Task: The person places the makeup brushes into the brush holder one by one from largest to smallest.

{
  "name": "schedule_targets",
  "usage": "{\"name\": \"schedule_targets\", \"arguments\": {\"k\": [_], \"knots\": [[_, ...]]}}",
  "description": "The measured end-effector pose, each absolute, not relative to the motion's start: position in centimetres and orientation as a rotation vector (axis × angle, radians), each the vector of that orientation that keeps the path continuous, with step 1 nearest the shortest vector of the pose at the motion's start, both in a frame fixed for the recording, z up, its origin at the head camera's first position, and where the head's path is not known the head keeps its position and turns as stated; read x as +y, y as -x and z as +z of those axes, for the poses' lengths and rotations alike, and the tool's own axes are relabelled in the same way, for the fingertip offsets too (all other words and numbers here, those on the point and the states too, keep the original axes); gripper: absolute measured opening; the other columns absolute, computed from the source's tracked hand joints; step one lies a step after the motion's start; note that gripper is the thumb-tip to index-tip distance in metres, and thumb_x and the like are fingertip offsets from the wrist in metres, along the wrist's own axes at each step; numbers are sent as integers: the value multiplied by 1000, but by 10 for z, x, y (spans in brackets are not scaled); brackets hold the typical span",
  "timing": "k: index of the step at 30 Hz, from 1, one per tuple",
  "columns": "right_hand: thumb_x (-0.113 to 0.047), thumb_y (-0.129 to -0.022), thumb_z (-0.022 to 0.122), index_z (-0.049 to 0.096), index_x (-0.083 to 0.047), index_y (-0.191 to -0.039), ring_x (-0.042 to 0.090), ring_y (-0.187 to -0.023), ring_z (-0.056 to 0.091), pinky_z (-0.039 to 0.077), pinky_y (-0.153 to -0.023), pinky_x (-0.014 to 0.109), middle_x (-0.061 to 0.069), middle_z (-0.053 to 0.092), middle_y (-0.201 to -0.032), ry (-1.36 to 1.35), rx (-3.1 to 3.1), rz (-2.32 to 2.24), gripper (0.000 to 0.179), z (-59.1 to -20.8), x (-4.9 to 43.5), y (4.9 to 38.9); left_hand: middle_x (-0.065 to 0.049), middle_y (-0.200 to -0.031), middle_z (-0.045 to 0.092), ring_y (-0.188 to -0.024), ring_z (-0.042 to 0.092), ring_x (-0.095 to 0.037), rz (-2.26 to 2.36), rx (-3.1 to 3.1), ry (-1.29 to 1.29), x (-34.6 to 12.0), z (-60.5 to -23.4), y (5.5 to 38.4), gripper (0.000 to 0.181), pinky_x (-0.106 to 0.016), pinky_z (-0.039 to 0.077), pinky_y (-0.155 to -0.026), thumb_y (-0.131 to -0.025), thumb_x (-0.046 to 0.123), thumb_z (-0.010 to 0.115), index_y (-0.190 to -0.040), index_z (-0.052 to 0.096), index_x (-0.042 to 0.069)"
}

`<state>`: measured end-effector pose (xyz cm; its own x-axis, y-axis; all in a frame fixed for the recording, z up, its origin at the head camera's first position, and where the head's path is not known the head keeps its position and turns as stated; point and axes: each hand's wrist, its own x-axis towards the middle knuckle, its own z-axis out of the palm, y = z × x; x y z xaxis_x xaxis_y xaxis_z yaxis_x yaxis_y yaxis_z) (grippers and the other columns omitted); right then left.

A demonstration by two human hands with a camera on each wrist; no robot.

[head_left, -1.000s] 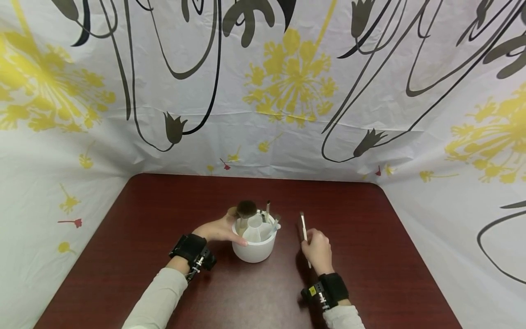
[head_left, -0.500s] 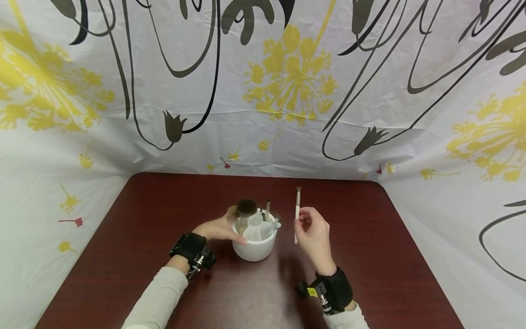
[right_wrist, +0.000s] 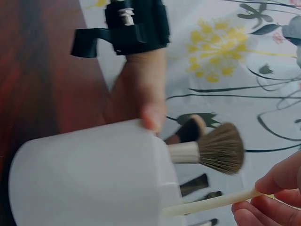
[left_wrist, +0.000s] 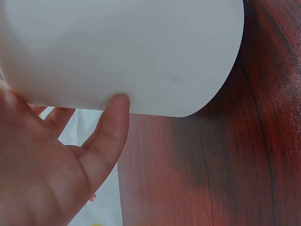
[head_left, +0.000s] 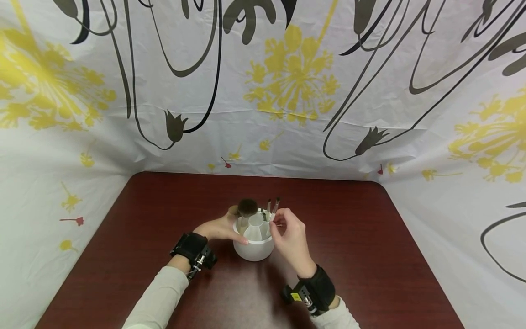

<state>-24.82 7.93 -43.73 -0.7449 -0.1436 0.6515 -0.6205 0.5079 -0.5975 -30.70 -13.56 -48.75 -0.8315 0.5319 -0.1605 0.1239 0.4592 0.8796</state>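
In the head view, a white round brush holder (head_left: pixel 254 252) with divided compartments stands upright on the table. My left hand (head_left: pixel 219 228) grips its left side, thumb over the front near the rim. My right hand (head_left: pixel 292 238) is at the holder's right rim and pinches a thin makeup brush. In the right wrist view, thumb and fingertips hold this brush by its cream handle (right_wrist: pixel 211 203), whose lower end is at the holder's rim. A big fluffy makeup brush (right_wrist: pixel 225 148) and several smaller ones stand in the holder. The left wrist view has fingers (left_wrist: pixel 117 113) against the white wall.
The dark red-brown wooden table (head_left: pixel 185 192) has rounded back corners. A white cloth (head_left: pixel 287 151) with yellow and grey flowers hangs behind it and at both sides. Each wrist wears a black camera strap (head_left: pixel 316 290).
My right hand has lifted the thin makeup brush from the right of the holder and carried it left to the holder's right rim. My left hand stays on the holder.
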Motion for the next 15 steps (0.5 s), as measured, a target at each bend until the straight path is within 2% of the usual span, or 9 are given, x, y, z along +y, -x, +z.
{"name": "schedule_targets", "arguments": {"k": [8, 15], "knots": [[12, -69, 67, 56, 1, -87, 17, -69, 63, 52, -59, 26, 9, 61, -76, -678, -2258, 1109, 23, -454, 69, 248, -19, -141, 17, -127, 27, -32, 1318, 2314, -540, -136, -487, 307, 109, -49, 25, -101, -62, 35, 81, -140, 13, 4], [10, -71, 67, 56, 1, -89, 16, -70, 64, 51, -60, 25, 9, 60, -77, -711, -2280, 1095, 22, -462, 66, 246, -18, -141, 17, -126, 26, -31, 1327, 2298, -552, -137, -487, 306, 107, -49, 26, -101, -62, 34, 81, -140, 14, 4]]}}
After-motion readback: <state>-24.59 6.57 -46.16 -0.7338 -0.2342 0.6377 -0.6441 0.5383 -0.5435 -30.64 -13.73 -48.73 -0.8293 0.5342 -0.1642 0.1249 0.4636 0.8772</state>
